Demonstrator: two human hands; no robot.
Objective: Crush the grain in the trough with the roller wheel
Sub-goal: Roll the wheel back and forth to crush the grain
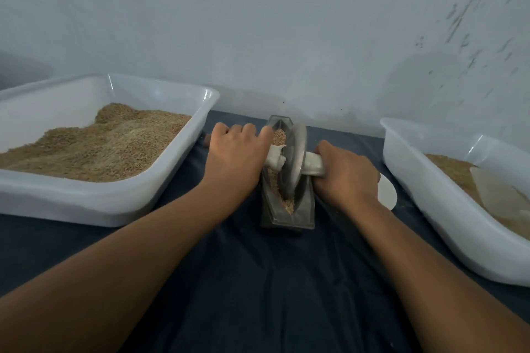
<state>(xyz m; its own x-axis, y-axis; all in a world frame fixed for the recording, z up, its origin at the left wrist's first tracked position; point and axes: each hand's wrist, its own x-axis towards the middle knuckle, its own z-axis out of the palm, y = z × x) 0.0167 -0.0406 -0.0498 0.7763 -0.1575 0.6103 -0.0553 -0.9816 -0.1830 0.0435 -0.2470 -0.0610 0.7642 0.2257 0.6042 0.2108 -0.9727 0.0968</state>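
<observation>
Left hand [236, 155]: fingers curled over the left end of the white-wrapped axle handle [275, 158], knuckles up, gripping it just beside the wheel.
Right hand [345, 173]: fingers wrapped round the right end of the same handle, thumb side toward the wheel.
Roller wheel [294, 162]: grey metal disc standing on edge between the two hands, tilted slightly, its lower rim down in the trough.
Trough [304, 210]: narrow boat-shaped metal channel lying lengthwise away from the person, directly under the handle.
Grain [279, 136]: tan kernels in the trough, visible beyond and in front of the wheel.
Left tub [100, 203]: white plastic, heaped with grain.
Right tub [447, 226]: white plastic, grain and a pale scoop [499, 189] inside.
Cloth [258, 281]: dark blue, under everything.
</observation>
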